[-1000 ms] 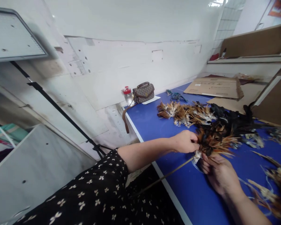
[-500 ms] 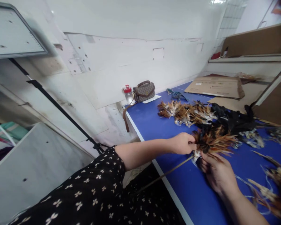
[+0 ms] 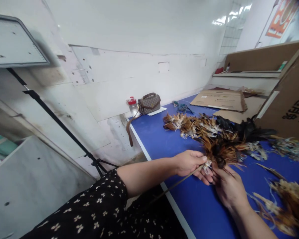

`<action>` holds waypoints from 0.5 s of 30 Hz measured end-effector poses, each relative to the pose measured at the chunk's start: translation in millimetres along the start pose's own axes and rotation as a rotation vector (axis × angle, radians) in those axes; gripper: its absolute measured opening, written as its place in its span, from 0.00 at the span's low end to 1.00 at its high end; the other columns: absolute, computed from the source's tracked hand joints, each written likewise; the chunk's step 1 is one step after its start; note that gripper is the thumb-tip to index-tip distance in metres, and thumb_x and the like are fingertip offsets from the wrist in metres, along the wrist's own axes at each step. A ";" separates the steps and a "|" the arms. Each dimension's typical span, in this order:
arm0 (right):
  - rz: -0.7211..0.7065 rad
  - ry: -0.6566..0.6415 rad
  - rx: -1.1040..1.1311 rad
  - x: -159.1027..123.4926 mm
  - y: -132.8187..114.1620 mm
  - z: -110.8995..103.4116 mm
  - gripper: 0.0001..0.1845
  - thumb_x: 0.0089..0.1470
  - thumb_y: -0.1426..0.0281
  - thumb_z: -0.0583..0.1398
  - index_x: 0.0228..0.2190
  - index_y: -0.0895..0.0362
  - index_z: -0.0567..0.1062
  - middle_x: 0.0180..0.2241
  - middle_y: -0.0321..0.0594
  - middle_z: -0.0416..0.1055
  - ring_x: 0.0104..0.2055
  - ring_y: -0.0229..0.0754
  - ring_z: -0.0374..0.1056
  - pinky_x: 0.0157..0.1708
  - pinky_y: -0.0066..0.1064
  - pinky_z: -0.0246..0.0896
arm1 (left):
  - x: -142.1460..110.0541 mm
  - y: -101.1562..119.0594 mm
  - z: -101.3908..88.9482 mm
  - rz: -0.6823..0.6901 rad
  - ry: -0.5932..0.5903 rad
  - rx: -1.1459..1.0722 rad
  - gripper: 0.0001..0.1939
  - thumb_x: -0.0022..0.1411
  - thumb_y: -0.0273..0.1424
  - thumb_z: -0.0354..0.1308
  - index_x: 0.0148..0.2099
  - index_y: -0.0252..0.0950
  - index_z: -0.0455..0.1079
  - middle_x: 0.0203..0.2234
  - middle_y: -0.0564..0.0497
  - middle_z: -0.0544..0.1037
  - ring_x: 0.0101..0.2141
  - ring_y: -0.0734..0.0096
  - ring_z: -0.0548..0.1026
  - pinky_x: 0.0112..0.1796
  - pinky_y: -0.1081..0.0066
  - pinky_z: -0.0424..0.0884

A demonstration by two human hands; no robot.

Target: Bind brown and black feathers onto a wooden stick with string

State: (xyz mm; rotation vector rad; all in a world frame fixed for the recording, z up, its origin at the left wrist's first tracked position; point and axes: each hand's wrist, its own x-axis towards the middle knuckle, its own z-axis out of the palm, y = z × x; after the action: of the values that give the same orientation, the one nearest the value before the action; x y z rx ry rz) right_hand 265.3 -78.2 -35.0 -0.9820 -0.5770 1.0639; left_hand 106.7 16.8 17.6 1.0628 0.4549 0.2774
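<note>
At the fingertips, I see the left hand [image 3: 190, 163] with its thumb pressed to the white, stringy base [image 3: 207, 165] of a brown-and-black feather tuft [image 3: 220, 147], the other fingers loosely spread beneath. The right hand [image 3: 230, 187] is closed on the near right side of the tuft, its fingertips partly hidden from me. I judge the step in hand to be work at the joint between the tuft and a thin tan stick [image 3: 181, 181], which meets the base and slants down leftward; how far in it reaches, I can't tell. From here I'd want the base pinched firmly, so stick and feathers stay together. The tuft is held over a smooth blue table [image 3: 149, 132]. Beyond it lie ginger feather bunches [image 3: 191, 124] with white ends; beyond and right of it, glossy black feathers [image 3: 246, 129]; nearer on its right, pale-quilled brown feathers [image 3: 286, 199].
</note>
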 end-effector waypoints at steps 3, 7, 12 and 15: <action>-0.011 0.030 -0.023 3.6 -4.5 -2.9 0.28 0.35 0.55 0.88 0.30 0.56 0.84 0.25 0.37 0.74 0.23 0.37 0.65 0.21 0.28 0.60 | 4.2 1.3 8.9 0.084 0.042 -0.060 0.18 0.69 0.40 0.76 0.43 0.31 0.75 0.32 0.43 0.83 0.21 0.78 0.72 0.22 0.78 0.61; -0.068 0.087 -0.028 7.2 -16.4 -5.6 0.31 0.35 0.52 0.88 0.29 0.55 0.81 0.23 0.32 0.68 0.22 0.34 0.57 0.18 0.25 0.53 | 15.1 6.1 25.3 0.166 0.091 -0.117 0.21 0.61 0.41 0.81 0.37 0.31 0.76 0.29 0.47 0.80 0.19 0.86 0.60 0.21 0.77 0.47; -0.104 0.091 0.015 1.8 -35.7 -0.3 0.32 0.34 0.55 0.89 0.29 0.55 0.78 0.23 0.28 0.62 0.23 0.31 0.51 0.19 0.23 0.49 | 25.5 19.9 42.5 0.157 0.183 -0.136 0.22 0.54 0.39 0.84 0.37 0.31 0.77 0.25 0.53 0.75 0.18 0.87 0.56 0.21 0.75 0.42; -0.139 0.085 0.009 -3.5 -41.9 5.3 0.33 0.36 0.55 0.89 0.27 0.55 0.76 0.24 0.27 0.59 0.24 0.30 0.50 0.20 0.24 0.48 | 29.0 25.2 48.4 0.117 0.273 -0.112 0.18 0.58 0.35 0.80 0.34 0.32 0.75 0.22 0.55 0.73 0.17 0.88 0.55 0.21 0.75 0.42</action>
State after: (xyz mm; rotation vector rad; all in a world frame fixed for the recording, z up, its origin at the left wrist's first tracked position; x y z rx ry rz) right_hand 278.6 -85.5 4.5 -0.9602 -0.5621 0.8970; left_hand 155.5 3.6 53.1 0.9462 0.6156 0.5501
